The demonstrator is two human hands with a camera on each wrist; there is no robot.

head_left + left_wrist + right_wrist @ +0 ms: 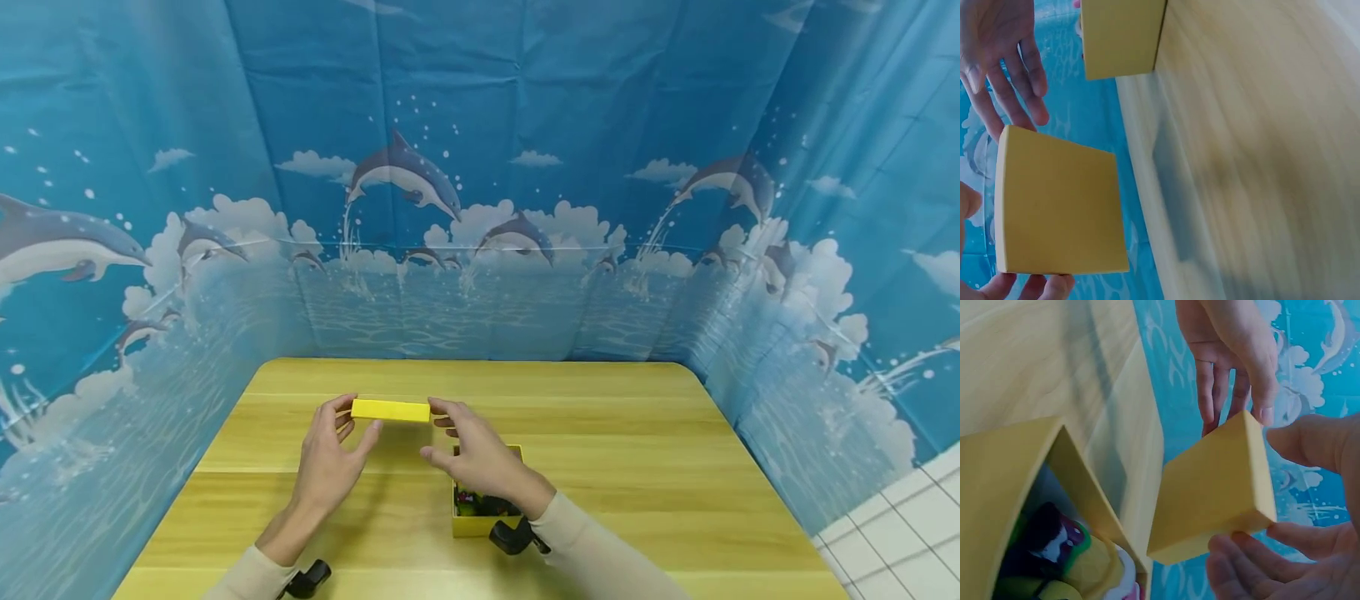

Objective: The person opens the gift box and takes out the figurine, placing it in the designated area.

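A flat yellow box lid (391, 411) is held up above the table between both hands. My left hand (326, 467) grips its left end, fingertips along the edge and thumb toward the near side. At the opposite end, the fingers of my right hand (480, 458) hold the lid, curled at its lower edge in the right wrist view. Below the right forearm stands an uncovered yellow box (476, 527), partly hidden by that hand. Inside it, the right wrist view shows several colourful items (1063, 544) in purple, green, yellow and white.
The wooden table (615, 467) has light yellow grain and rounded far corners. A blue curtain (480, 308) printed with dolphins and clouds hangs behind it and along both sides. White tiles (900, 525) show at the lower right.
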